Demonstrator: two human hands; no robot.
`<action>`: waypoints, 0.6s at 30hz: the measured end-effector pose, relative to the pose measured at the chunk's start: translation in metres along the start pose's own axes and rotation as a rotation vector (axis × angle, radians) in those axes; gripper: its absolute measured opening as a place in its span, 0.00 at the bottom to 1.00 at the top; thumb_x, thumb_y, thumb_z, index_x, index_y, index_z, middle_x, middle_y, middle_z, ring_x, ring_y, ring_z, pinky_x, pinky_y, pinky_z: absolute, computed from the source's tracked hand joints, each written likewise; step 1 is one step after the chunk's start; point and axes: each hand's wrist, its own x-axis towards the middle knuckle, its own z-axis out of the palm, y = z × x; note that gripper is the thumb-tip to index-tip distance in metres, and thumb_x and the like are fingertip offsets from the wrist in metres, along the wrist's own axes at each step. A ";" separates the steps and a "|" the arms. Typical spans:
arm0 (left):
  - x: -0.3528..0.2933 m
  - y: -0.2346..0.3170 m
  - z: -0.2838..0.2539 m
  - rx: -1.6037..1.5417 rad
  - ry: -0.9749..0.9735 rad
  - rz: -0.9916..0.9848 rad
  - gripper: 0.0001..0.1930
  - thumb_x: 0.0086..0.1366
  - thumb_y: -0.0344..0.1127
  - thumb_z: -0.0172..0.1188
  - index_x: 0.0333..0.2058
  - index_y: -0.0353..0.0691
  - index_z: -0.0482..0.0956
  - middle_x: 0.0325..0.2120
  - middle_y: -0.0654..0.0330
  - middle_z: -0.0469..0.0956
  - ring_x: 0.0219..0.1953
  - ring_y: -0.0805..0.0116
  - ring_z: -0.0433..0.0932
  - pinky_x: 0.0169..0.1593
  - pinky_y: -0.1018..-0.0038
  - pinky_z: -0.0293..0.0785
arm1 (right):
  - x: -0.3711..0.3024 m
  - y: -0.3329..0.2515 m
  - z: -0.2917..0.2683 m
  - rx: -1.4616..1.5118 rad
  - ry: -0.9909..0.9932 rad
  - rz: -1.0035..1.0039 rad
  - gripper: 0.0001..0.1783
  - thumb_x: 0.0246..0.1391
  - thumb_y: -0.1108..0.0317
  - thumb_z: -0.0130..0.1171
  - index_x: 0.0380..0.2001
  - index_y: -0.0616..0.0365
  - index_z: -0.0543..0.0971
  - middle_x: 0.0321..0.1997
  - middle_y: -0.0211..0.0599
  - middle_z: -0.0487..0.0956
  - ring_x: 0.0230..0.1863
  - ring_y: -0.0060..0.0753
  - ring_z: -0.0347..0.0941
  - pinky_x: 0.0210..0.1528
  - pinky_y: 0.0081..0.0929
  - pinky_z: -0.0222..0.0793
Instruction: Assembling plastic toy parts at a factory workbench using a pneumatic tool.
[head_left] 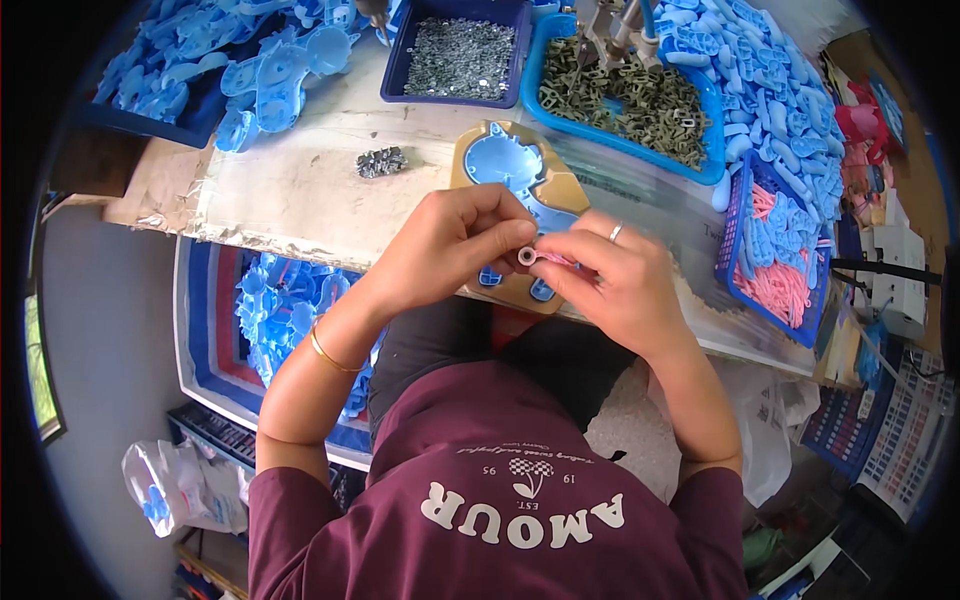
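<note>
Nearest the person, both hands met just above the near edge of the counter. The left hand pinched a small pale ring between thumb and forefinger, and the right hand, fingers closed, pinched a thin pink piece whose end touched the ring. Whether the pink piece was already seated in the ring could not be told; the joining looked to be under way rather than done.

Just beyond the hands lay a blue moulded shell in a tan holder, partly covered by the fingers. No pink part was visible on what showed of it, so the fitting into this shell was judged to be still ahead.

Further out, a small heap of grey metal bits sat on the bare counter. To the right, a blue basket held pink parts and blue ones. At the far edge stood a dark blue tray of small metal pieces and a blue tub of olive-coloured parts. Blue shells were piled far left and in a bin below the counter. Many looked still to be worked, though finished and unfinished could not be told apart.
</note>
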 end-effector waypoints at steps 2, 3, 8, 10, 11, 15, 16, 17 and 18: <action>0.000 -0.002 -0.004 0.067 0.144 -0.001 0.12 0.74 0.33 0.57 0.49 0.31 0.79 0.37 0.58 0.84 0.36 0.77 0.82 0.36 0.80 0.78 | 0.009 0.004 0.006 -0.215 0.068 -0.117 0.09 0.45 0.69 0.74 0.33 0.55 0.86 0.29 0.30 0.77 0.27 0.32 0.74 0.29 0.27 0.70; 0.000 -0.004 -0.007 0.064 0.146 -0.002 0.12 0.74 0.33 0.57 0.49 0.31 0.79 0.37 0.58 0.84 0.36 0.77 0.82 0.36 0.80 0.78 | 0.013 0.007 0.009 -0.214 0.065 -0.117 0.09 0.45 0.69 0.74 0.33 0.55 0.86 0.29 0.30 0.77 0.27 0.32 0.74 0.29 0.27 0.70; -0.006 -0.007 -0.016 0.417 0.529 0.284 0.11 0.73 0.35 0.58 0.49 0.37 0.81 0.40 0.55 0.86 0.34 0.67 0.85 0.35 0.75 0.79 | 0.023 0.021 0.036 -0.316 0.110 -0.108 0.08 0.42 0.67 0.74 0.28 0.52 0.86 0.28 0.30 0.74 0.36 0.38 0.72 0.38 0.36 0.70; -0.009 -0.014 -0.019 0.578 0.568 0.386 0.10 0.71 0.33 0.60 0.47 0.38 0.82 0.38 0.56 0.85 0.35 0.64 0.84 0.33 0.73 0.78 | 0.023 0.025 0.043 -0.306 0.076 -0.080 0.08 0.42 0.68 0.74 0.28 0.53 0.86 0.29 0.31 0.75 0.37 0.39 0.73 0.40 0.37 0.70; -0.010 -0.017 -0.019 0.579 0.571 0.385 0.10 0.71 0.33 0.60 0.47 0.38 0.82 0.38 0.56 0.85 0.35 0.64 0.84 0.33 0.73 0.78 | 0.024 0.026 0.045 -0.300 0.046 -0.049 0.07 0.42 0.68 0.73 0.28 0.53 0.86 0.30 0.32 0.75 0.38 0.41 0.73 0.42 0.38 0.70; -0.014 -0.024 -0.019 0.709 0.528 0.471 0.08 0.66 0.31 0.64 0.43 0.39 0.82 0.35 0.58 0.84 0.36 0.60 0.82 0.38 0.65 0.79 | 0.028 0.028 0.042 -0.278 -0.034 -0.019 0.06 0.43 0.68 0.72 0.28 0.54 0.86 0.30 0.34 0.75 0.40 0.43 0.73 0.43 0.39 0.70; -0.014 -0.025 -0.018 0.808 0.478 0.537 0.08 0.64 0.30 0.64 0.42 0.39 0.82 0.36 0.58 0.84 0.38 0.59 0.82 0.41 0.64 0.80 | 0.031 0.030 0.041 -0.277 -0.057 -0.036 0.06 0.43 0.68 0.72 0.27 0.55 0.86 0.30 0.36 0.76 0.40 0.43 0.73 0.44 0.39 0.70; -0.013 -0.026 -0.017 0.907 0.424 0.603 0.08 0.62 0.29 0.65 0.40 0.40 0.82 0.37 0.58 0.84 0.40 0.58 0.81 0.44 0.63 0.80 | 0.033 0.031 0.040 -0.277 -0.080 -0.054 0.06 0.44 0.68 0.71 0.27 0.56 0.86 0.30 0.37 0.76 0.41 0.44 0.73 0.44 0.40 0.70; -0.013 -0.031 -0.018 0.977 0.332 0.653 0.12 0.59 0.33 0.67 0.42 0.43 0.81 0.43 0.58 0.82 0.50 0.56 0.79 0.55 0.61 0.77 | 0.036 0.031 0.039 -0.276 -0.079 -0.053 0.06 0.44 0.68 0.71 0.27 0.56 0.86 0.30 0.37 0.76 0.41 0.44 0.73 0.44 0.40 0.70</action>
